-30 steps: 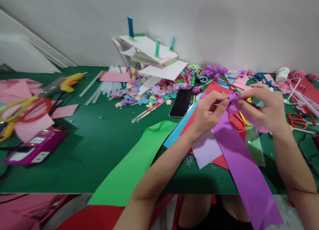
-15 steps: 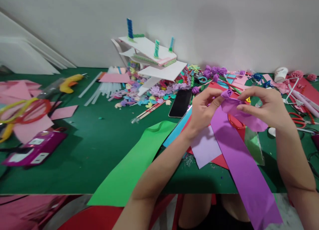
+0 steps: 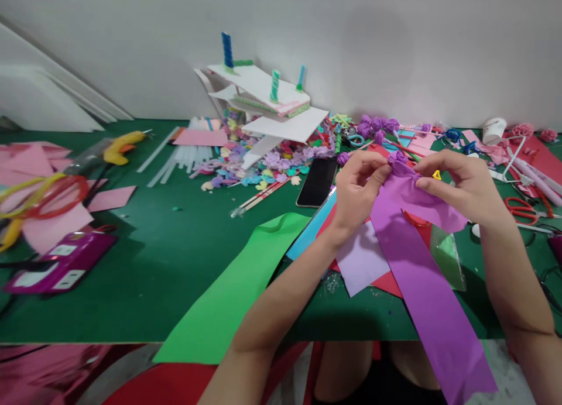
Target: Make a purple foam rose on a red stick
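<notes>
Two bare hands meet over one purple paper rosebud (image 3: pixel 398 158), held above the green table (image 3: pixel 162 258); take this bud as the dial's centre, with twelve toward the wall. At eight o'clock, the left hand (image 3: pixel 356 185) pinches its side between thumb and forefinger. At four, the right hand (image 3: pixel 463 185) nips the gathered edge of the loose purple petal strip (image 3: pixel 432 205), which spreads from the bud and droops toward four.

Between five and six, a long purple paper sheet (image 3: pixel 432 294) runs over the table edge. Between six and seven lies a lavender sheet (image 3: pixel 364 261), and between seven and eight, a long green paper strip (image 3: pixel 235 294). A black smartphone (image 3: pixel 316 182) sits between eight and nine. Well out at nine is a yellow glue gun (image 3: pixel 123 147). A tiered white board model (image 3: pixel 267 89) stands at ten, finished purple rosebuds (image 3: pixel 380 124) cluster at eleven, a tipped paper cup (image 3: pixel 494 131) rests between two and three, and red-handled scissors (image 3: pixel 520 210) lie near four.
</notes>
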Tool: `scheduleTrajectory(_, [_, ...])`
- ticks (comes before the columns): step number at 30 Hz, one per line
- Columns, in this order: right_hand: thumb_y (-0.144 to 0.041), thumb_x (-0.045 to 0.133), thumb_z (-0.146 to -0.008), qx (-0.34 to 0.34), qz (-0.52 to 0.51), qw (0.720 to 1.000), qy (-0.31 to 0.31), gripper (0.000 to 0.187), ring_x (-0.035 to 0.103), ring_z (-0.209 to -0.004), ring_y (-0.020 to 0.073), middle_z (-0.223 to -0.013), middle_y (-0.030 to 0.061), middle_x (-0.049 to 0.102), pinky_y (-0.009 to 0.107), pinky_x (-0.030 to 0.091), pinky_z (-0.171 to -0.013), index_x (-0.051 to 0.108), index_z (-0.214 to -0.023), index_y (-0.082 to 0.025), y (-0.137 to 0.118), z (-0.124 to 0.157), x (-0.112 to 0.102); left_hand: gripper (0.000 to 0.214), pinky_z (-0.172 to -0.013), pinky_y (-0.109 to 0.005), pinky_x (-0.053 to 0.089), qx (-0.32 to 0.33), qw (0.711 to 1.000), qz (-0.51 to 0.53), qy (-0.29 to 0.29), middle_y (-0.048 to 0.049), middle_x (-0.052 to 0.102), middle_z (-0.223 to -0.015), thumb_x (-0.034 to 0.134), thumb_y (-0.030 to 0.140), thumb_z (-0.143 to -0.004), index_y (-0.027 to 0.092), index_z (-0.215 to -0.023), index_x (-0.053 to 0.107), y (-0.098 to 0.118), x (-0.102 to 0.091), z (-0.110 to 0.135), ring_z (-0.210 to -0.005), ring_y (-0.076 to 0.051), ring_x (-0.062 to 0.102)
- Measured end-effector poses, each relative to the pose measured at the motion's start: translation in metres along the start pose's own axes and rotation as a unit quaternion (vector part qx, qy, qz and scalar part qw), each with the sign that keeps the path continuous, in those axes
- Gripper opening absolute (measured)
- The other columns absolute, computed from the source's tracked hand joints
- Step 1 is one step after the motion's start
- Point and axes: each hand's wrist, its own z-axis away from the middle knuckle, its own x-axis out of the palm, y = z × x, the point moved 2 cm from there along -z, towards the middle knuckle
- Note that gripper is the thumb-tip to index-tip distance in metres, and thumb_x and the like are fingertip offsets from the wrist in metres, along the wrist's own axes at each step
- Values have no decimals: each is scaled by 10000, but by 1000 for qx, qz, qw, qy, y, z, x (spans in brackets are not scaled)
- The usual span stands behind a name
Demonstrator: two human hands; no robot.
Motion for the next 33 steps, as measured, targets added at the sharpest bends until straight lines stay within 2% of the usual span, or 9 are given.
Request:
scheduleTrajectory(4, [-274,619,-795,1,-3,1000,-17,58,600,-702,133,-767,-9,662,281,499,-667,653,-796,-226,-1,0,3,202,-566,-171,456,26,999,-23,2,30,590,-711,671,369,-783,185,-768,588,-2,0,0,-617,-57,563])
scheduleTrajectory(7, [-250,594,-810,-18,-20,999,-28,46,589,-758,138,-798,-3,646,292,487,-725,629,-808,-220,2,0,3,231,-550,-175,450,21,1000,-15,-4,22,594,-705,673,402,-773,185,-755,596,-3,0,-1,-610,-63,557])
scheduleTrajectory(10, [-240,557,-836,-34,-48,998,-34,49,579,-807,137,-850,6,627,295,474,-763,594,-847,-211,5,0,3,227,-460,-162,404,-10,999,24,-26,36,565,-656,677,413,-768,198,-758,603,-5,1,0,-508,-44,494])
scheduleTrajectory(13, [-236,499,-870,-22,-68,997,-42,66,575,-764,119,-835,4,605,269,477,-714,554,-877,-202,5,2,5,205,-351,-149,310,-45,993,88,-68,70,467,-538,646,421,-794,220,-776,610,-9,1,1,-375,-23,372])
scheduleTrajectory(15, [-239,473,-883,-22,-61,997,-46,80,572,-720,110,-807,-1,601,253,477,-671,542,-876,-198,3,3,7,225,-324,-144,284,-55,988,116,-80,75,445,-514,651,450,-781,228,-782,619,-12,-1,1,-348,-19,346])
scheduleTrajectory(20, [-222,503,-856,-85,45,995,18,90,583,-717,129,-800,5,633,276,476,-682,588,-884,-213,1,3,11,262,-334,-142,351,-32,989,124,-72,30,621,-691,764,423,-663,225,-797,658,-15,-3,1,-411,-27,460])
scheduleTrajectory(25, [-249,567,-833,-145,47,988,37,76,597,-695,129,-779,-1,661,271,472,-657,632,-868,-228,3,4,15,171,-362,-165,406,10,991,114,-69,11,642,-676,711,379,-742,213,-775,684,-11,-3,0,-436,-48,514])
scheduleTrajectory(33, [-362,581,-836,-104,20,993,45,159,587,-664,124,-731,-4,652,262,470,-623,636,-790,-221,0,3,13,205,-316,-142,324,-9,990,131,-47,70,558,-594,707,404,-744,246,-792,587,-5,-2,1,-341,-14,384])
